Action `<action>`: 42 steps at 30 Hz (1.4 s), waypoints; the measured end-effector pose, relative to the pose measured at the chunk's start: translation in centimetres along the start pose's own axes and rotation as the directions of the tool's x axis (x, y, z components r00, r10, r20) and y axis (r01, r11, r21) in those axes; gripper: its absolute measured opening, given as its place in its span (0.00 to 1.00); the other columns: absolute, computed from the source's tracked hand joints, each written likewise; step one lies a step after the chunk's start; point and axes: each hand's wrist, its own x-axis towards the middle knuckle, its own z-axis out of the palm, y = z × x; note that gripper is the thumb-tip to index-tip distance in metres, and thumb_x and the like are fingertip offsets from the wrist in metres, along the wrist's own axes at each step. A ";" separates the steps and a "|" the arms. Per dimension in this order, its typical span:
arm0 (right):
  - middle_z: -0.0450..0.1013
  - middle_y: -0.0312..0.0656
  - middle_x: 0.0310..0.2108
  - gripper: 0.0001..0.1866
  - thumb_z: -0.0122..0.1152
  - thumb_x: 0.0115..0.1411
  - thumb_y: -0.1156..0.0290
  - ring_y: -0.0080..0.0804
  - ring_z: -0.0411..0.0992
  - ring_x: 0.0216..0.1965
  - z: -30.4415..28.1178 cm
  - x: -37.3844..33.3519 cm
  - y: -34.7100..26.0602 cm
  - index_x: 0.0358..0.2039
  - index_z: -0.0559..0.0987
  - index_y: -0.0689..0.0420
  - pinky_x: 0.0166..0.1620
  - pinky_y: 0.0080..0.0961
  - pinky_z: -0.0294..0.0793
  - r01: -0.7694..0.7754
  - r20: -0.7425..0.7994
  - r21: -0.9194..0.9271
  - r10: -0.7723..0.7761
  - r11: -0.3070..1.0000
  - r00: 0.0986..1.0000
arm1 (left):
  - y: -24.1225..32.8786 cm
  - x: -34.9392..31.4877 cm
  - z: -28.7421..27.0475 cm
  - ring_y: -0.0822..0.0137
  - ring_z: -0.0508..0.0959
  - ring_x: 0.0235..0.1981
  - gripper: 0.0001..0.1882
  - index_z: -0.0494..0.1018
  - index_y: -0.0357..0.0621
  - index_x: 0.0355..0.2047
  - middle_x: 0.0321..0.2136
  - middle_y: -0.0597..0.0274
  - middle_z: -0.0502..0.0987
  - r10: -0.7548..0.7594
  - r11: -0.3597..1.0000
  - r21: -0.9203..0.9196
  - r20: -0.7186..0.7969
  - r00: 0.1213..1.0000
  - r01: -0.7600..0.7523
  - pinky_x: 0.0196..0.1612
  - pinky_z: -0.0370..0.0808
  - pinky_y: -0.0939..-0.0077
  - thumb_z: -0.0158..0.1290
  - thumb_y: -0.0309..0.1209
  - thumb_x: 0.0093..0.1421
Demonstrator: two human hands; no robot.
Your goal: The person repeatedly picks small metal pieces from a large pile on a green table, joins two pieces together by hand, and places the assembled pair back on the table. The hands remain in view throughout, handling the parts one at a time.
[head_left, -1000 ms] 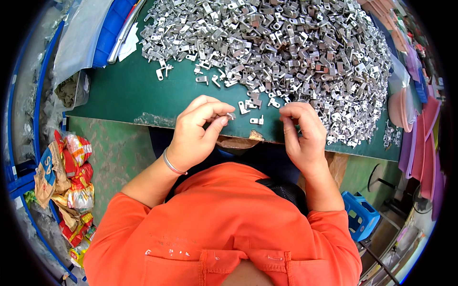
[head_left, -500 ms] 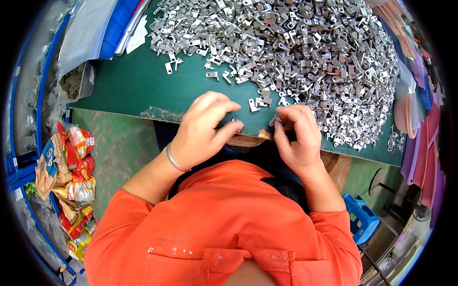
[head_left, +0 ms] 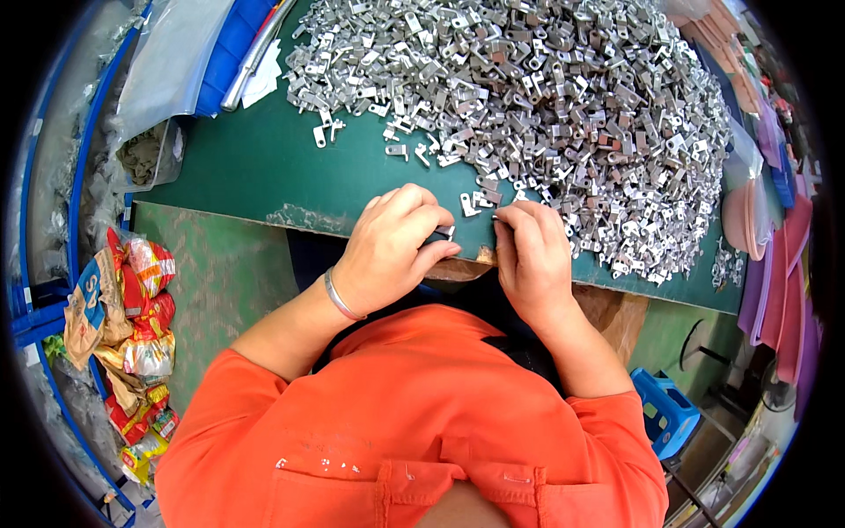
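L hand (head_left: 389, 242) is pinching a small metal part (head_left: 446, 231) btwn thumb & fingers, by near edge of green tbl (head_left: 255, 163). R hand (head_left: 537, 264) is curling just to the right, fingertips close together; can't tell if it's holding anything. Metal pile (head_left: 546, 97) is filling far right; loose pcs (head_left: 469, 206) are lying just beyond.

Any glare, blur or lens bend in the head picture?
Head view: the blue rack curves near the left rim, corners go black; head view: the metal pile glints; head view: the metal piece in the left hand is too small to judge for blur.
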 end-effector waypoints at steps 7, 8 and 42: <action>0.72 0.46 0.32 0.09 0.62 0.52 0.83 0.45 0.73 0.31 -0.7 0.5 -1.2 0.35 0.76 0.63 0.34 0.32 0.74 -0.126 0.157 0.291 0.082 0.948 0.984 | -0.2 2.5 1.8 0.58 0.75 0.31 0.12 0.75 0.39 0.36 0.33 0.56 0.73 0.060 0.998 0.027 -0.102 0.993 -0.057 0.33 0.73 0.69 0.61 0.26 0.51; 0.72 0.46 0.32 0.10 0.62 0.51 0.83 0.45 0.72 0.32 -0.7 0.8 -1.0 0.36 0.76 0.63 0.35 0.33 0.74 -0.078 0.112 0.221 0.054 0.972 0.992 | -0.4 2.7 2.0 0.57 0.75 0.31 0.11 0.75 0.39 0.35 0.32 0.56 0.73 0.070 0.997 0.022 -0.099 0.993 -0.068 0.33 0.73 0.69 0.61 0.25 0.52; 0.70 0.39 0.31 0.13 0.59 0.46 0.78 0.39 0.68 0.34 0.0 3.1 0.5 0.36 0.78 0.58 0.38 0.33 0.66 0.060 0.095 -0.290 -0.034 0.955 0.995 | 0.2 0.9 0.4 0.60 0.75 0.33 0.29 0.73 0.40 0.46 0.39 0.57 0.70 -0.017 0.999 -0.046 0.077 0.997 0.020 0.37 0.74 0.70 0.69 0.29 0.41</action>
